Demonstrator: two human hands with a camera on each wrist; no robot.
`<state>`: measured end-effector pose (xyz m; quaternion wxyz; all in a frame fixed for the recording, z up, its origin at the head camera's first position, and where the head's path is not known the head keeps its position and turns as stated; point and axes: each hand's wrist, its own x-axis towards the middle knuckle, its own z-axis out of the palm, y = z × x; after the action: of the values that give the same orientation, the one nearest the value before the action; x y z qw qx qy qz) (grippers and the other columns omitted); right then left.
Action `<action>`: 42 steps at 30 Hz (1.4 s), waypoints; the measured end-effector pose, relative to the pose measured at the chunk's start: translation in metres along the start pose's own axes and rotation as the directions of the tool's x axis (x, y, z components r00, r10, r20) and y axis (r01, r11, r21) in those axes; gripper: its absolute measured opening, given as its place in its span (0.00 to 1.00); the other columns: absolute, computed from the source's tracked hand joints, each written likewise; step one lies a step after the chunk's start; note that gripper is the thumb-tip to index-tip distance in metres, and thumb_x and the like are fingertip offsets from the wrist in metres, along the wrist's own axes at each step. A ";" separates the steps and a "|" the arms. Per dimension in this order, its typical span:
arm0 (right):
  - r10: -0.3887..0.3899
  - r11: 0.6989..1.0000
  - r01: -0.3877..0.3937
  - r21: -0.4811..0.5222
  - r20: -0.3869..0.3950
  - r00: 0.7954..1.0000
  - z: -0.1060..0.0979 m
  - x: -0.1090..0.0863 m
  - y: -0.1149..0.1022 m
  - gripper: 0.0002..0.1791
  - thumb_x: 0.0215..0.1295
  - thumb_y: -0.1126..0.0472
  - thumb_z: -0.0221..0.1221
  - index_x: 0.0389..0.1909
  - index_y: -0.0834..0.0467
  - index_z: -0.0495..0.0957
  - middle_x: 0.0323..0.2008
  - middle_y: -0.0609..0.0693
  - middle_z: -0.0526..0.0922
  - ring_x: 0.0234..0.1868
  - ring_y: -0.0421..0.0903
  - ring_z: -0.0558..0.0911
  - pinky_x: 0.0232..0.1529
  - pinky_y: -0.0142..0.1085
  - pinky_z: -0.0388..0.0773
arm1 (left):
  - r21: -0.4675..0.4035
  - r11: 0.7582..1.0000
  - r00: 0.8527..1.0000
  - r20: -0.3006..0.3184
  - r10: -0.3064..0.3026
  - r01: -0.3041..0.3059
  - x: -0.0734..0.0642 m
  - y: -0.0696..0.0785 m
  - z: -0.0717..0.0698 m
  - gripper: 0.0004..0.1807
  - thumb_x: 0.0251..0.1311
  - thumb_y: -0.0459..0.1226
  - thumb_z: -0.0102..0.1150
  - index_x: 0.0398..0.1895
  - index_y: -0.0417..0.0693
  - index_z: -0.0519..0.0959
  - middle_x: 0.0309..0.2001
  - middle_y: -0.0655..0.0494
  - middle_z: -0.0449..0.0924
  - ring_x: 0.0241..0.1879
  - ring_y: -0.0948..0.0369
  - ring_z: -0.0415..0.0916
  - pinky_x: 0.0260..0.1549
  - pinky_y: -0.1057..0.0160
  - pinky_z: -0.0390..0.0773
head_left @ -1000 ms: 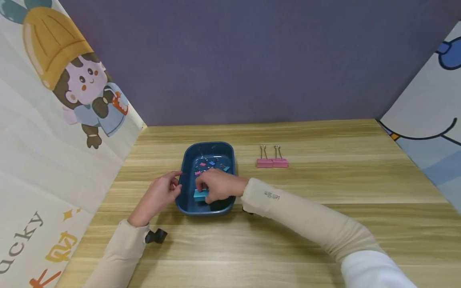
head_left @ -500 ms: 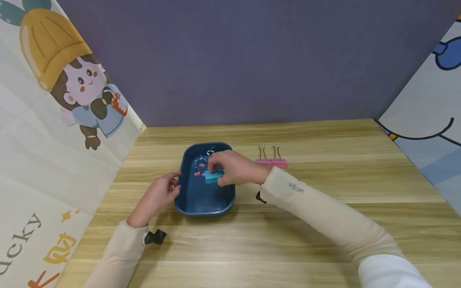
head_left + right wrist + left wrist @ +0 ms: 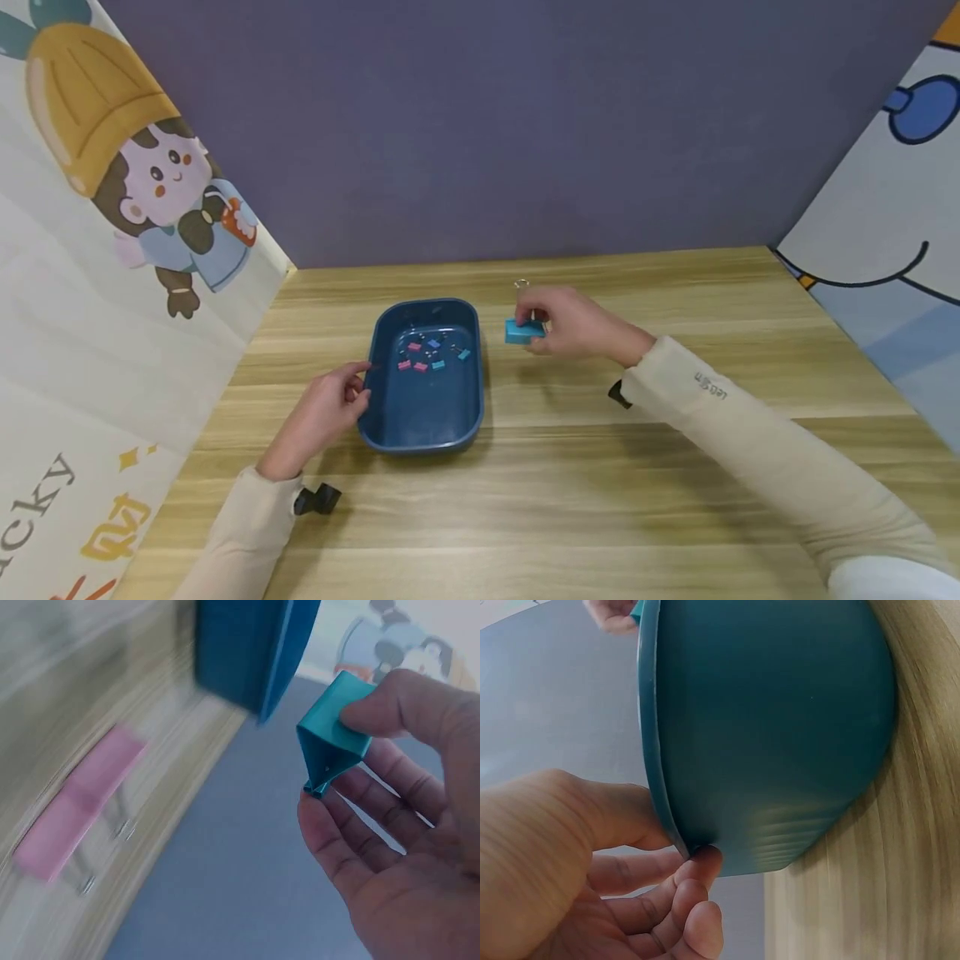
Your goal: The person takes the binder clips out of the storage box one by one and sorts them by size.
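A large teal binder clip (image 3: 521, 332) is pinched between the thumb and fingers of my right hand (image 3: 573, 321), in the air just right of the blue plastic tray (image 3: 423, 412). One wire handle of the clip points up and away. The right wrist view shows my thumb on the clip's flat spine (image 3: 334, 712). My left hand (image 3: 326, 408) pinches the tray's left rim, thumb on one side and a fingertip on the other in the left wrist view. Inside the tray lie several small binder clips, pink (image 3: 405, 365), blue (image 3: 433, 343) and teal (image 3: 438, 365).
Two large pink binder clips (image 3: 79, 802) lie side by side on the wooden table (image 3: 525, 500); my right hand hides them in the head view. A purple-grey panel (image 3: 525, 125) stands along the back edge, with printed sheets at both sides.
My right hand has lifted the large teal binder clip out of the tray and carried it right, past the rim. The small clips now show. My left hand stays at the rim.
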<state>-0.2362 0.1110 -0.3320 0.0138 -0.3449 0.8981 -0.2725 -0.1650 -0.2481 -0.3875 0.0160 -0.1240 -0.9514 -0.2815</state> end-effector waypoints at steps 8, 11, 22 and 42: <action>0.072 0.997 -0.072 -0.023 0.025 0.997 -0.019 -0.022 0.047 0.13 0.48 0.70 0.65 0.34 0.54 0.77 0.34 0.47 0.76 0.35 0.50 0.73 0.35 0.41 0.70 | -0.003 1.000 0.999 0.021 -0.028 0.028 -0.001 0.000 -0.002 0.22 0.58 0.28 0.57 0.57 0.30 0.71 0.31 0.50 0.75 0.28 0.59 0.70 0.22 0.66 0.73; 0.092 0.996 -0.091 -0.017 0.034 0.995 -0.024 -0.031 0.067 0.13 0.49 0.71 0.65 0.33 0.54 0.76 0.34 0.48 0.76 0.35 0.49 0.73 0.36 0.43 0.71 | -0.004 0.999 0.999 0.032 -0.033 0.033 0.000 0.001 -0.002 0.22 0.58 0.28 0.56 0.57 0.30 0.70 0.32 0.50 0.74 0.28 0.59 0.70 0.22 0.66 0.72; 0.222 0.975 -0.222 -0.013 0.079 0.972 -0.021 -0.053 0.124 0.13 0.48 0.74 0.64 0.34 0.58 0.78 0.35 0.51 0.78 0.35 0.49 0.76 0.36 0.44 0.73 | -0.012 0.999 0.998 0.042 -0.041 0.042 0.000 0.003 -0.003 0.23 0.58 0.28 0.56 0.58 0.30 0.70 0.32 0.51 0.74 0.28 0.59 0.70 0.21 0.66 0.72; 0.290 0.955 -0.297 0.017 0.175 0.941 -0.003 -0.045 0.143 0.13 0.49 0.75 0.62 0.35 0.59 0.77 0.35 0.52 0.78 0.36 0.50 0.75 0.35 0.41 0.73 | -0.015 1.000 0.999 0.032 -0.022 0.022 0.001 0.001 -0.001 0.23 0.57 0.28 0.57 0.57 0.30 0.71 0.31 0.51 0.75 0.27 0.59 0.70 0.21 0.66 0.73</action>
<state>-0.2899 0.2279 -0.4083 0.1383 -0.2289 0.9289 -0.2561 -0.1658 -0.2475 -0.3856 -0.0032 -0.1180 -0.9506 -0.2871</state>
